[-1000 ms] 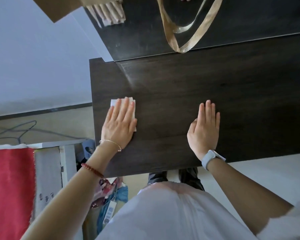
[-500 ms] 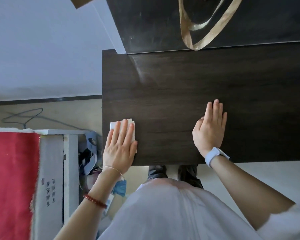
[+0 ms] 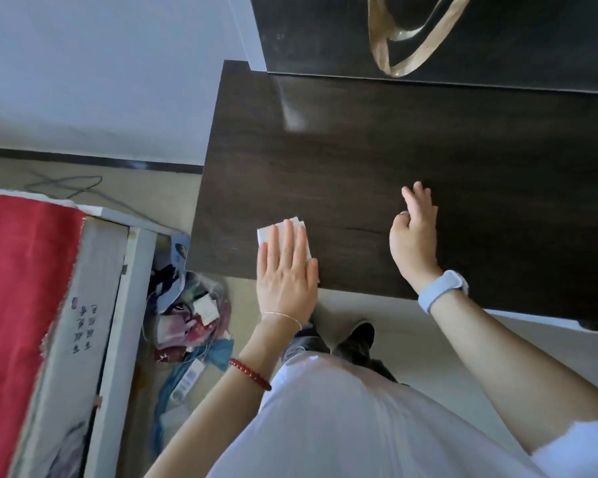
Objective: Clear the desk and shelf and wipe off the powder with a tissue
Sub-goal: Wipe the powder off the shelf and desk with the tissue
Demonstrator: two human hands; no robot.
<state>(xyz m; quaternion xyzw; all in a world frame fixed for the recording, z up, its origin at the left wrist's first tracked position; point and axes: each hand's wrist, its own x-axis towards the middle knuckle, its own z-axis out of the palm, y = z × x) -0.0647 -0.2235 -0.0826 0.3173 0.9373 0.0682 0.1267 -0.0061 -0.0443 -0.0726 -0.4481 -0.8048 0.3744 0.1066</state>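
Note:
My left hand (image 3: 285, 274) lies flat, fingers straight, pressing a folded white tissue (image 3: 273, 231) onto the dark wooden desk (image 3: 377, 160) at its near edge, left of centre. My right hand (image 3: 413, 236) hovers over the desk near its front edge, tilted on its side with fingers loosely curved, holding nothing; a pale blue watch is on that wrist. A faint whitish powder smear (image 3: 292, 112) remains near the desk's back left. Behind it rises the dark shelf (image 3: 325, 32).
A gold ribbon loop (image 3: 404, 46) hangs against the shelf. Left of the desk stand a white wall, a red cloth (image 3: 18, 288) on a white box, and a bag of clutter (image 3: 190, 319) on the floor. My feet show under the desk edge.
My left hand has dragged the tissue from the desk's left middle toward the near edge and rightward. My right hand lifted from lying flat and now tilts with fingers curved.

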